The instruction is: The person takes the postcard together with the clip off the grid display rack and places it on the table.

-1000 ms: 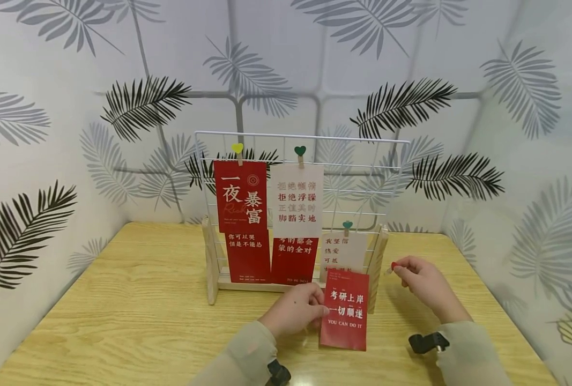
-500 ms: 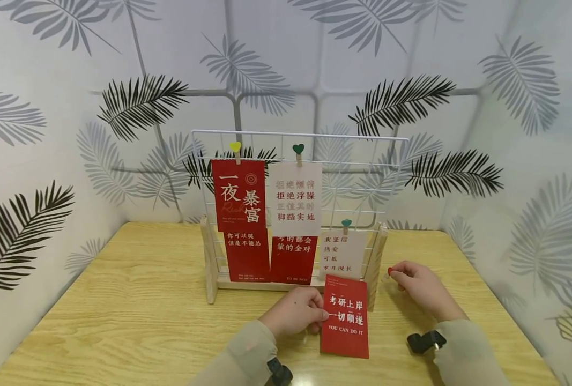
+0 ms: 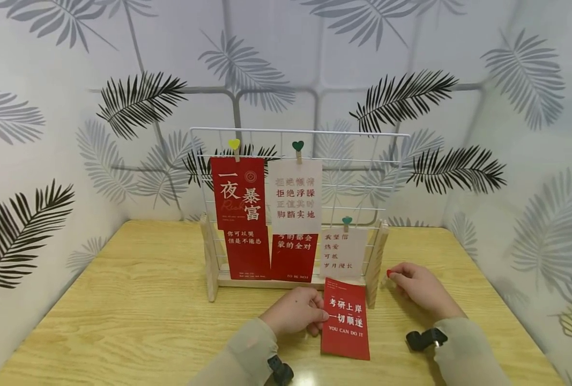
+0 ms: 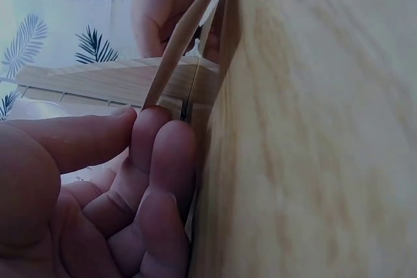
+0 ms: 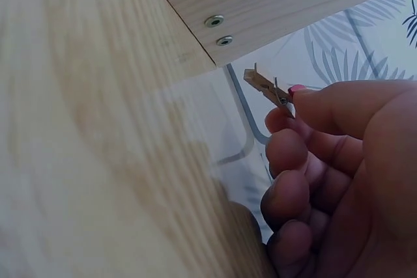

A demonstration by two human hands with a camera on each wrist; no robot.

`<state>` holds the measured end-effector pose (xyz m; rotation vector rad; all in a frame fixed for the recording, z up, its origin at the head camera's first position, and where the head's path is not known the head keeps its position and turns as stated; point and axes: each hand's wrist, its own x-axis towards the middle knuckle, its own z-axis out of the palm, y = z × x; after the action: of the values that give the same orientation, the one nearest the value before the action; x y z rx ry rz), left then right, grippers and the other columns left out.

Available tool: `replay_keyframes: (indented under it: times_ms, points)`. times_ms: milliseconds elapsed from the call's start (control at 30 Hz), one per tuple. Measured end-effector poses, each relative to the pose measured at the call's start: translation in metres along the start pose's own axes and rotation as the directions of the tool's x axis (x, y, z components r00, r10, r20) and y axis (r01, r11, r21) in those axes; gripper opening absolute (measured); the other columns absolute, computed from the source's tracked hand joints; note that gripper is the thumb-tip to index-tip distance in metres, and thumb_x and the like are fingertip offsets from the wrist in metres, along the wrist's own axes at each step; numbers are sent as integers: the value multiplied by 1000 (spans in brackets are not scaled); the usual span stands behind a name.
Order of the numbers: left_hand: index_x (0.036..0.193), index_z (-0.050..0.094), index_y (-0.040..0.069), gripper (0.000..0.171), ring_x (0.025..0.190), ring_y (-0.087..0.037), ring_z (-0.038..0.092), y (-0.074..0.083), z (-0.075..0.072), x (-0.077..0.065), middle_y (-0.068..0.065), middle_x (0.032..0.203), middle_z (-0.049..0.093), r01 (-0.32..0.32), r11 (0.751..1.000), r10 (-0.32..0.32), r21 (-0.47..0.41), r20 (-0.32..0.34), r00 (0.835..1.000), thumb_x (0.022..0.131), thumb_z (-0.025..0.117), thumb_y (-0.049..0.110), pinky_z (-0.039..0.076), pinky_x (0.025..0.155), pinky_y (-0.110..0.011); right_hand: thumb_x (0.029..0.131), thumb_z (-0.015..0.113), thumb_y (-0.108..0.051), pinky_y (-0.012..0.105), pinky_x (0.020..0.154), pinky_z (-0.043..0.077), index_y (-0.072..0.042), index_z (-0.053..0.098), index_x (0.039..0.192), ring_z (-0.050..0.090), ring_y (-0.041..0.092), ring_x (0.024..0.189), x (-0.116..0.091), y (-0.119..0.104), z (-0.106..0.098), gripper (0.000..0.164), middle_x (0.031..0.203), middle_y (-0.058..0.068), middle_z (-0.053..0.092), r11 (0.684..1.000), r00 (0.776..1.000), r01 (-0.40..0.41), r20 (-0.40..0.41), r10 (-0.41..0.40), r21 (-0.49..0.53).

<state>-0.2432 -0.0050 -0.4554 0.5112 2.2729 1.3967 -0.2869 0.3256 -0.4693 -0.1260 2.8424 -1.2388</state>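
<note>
My left hand (image 3: 297, 312) pinches the left edge of a red card (image 3: 346, 343) with white lettering, in front of the rack's lower right part. In the left wrist view the card (image 4: 179, 47) shows edge-on between thumb and fingertips, tilted over the table. To the right of the rack, my right hand (image 3: 421, 287) pinches a small wooden clothespin (image 5: 264, 86) with a red piece on it, its jaws pointing away from the fingers. Behind both hands stands a white wire grid rack (image 3: 358, 187) on wooden feet.
Several cards hang on the rack: a red card (image 3: 239, 206) under a yellow heart clip (image 3: 235, 143), a white card (image 3: 295, 182) under a green heart clip (image 3: 297, 145), and a lower white card (image 3: 348, 246). The wooden table (image 3: 121, 300) meets leaf-patterned cloth (image 3: 286, 64) behind.
The red card in my left hand has come down a little toward the table, uncovering more of the white card behind it. My right hand has shifted slightly lower with the clothespin.
</note>
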Motion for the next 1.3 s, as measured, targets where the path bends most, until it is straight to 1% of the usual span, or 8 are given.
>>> replay_keyframes:
  times_ms: [133,200,400,467,733,933,1067,1300]
  points:
    - [87,62,8,13,62,-21,68,-2,2,0,-6,73,68,28,1000,-28,-1,-3,1000,95,71,11,53,60,-32,103,59,-31,33,68,44,-8,68,109,55,18,71,2,4,3,25,77,2,60,998,1000,16,7,-15,-64]
    - [86,61,8,13,61,-21,68,-3,2,1,-6,73,68,37,999,-37,-3,-3,999,95,71,11,52,58,-32,104,58,-31,34,69,44,-8,69,108,55,18,73,3,4,4,25,78,2,61,997,1000,18,14,-17,-69]
    - [86,61,7,14,60,-21,67,-1,3,3,-7,72,68,45,999,-46,-11,-29,999,94,72,10,53,58,-32,103,59,-32,38,75,43,-12,72,105,56,17,76,8,5,6,24,77,-1,62,989,999,47,-22,-50,-143]
    - [85,61,7,14,59,-21,67,-1,4,3,-8,71,67,58,998,-59,-11,-33,998,94,72,10,54,58,-32,103,59,-33,37,74,43,-12,73,105,57,16,75,9,6,7,25,77,-2,62,984,998,54,-16,-57,-168]
    - [85,62,7,14,60,-21,68,2,4,2,-7,71,68,61,998,-61,6,-31,998,93,73,10,55,59,-32,103,59,-29,37,72,42,-13,74,102,55,17,73,9,4,5,21,75,-2,61,980,998,62,-19,-67,-190]
    - [83,63,8,15,60,-20,68,-1,7,-3,-6,70,68,68,998,-67,16,-35,997,93,73,12,54,59,-32,102,58,-22,39,76,43,-12,75,106,57,17,79,6,5,9,19,79,-3,63,974,997,72,-7,-76,-214]
    - [83,63,8,15,60,-21,68,-1,7,-5,-6,70,68,70,997,-70,22,-42,997,93,73,11,54,60,-32,102,58,-25,40,77,43,-12,74,106,56,19,83,4,0,8,21,81,-3,63,974,998,66,14,-64,-216]
    - [83,63,8,15,59,-20,68,5,5,-5,-6,69,68,83,996,-82,41,-31,996,93,74,11,54,59,-30,103,58,-26,39,74,41,-11,74,107,55,17,77,6,-3,5,23,75,-4,60,964,998,68,7,-68,-256]
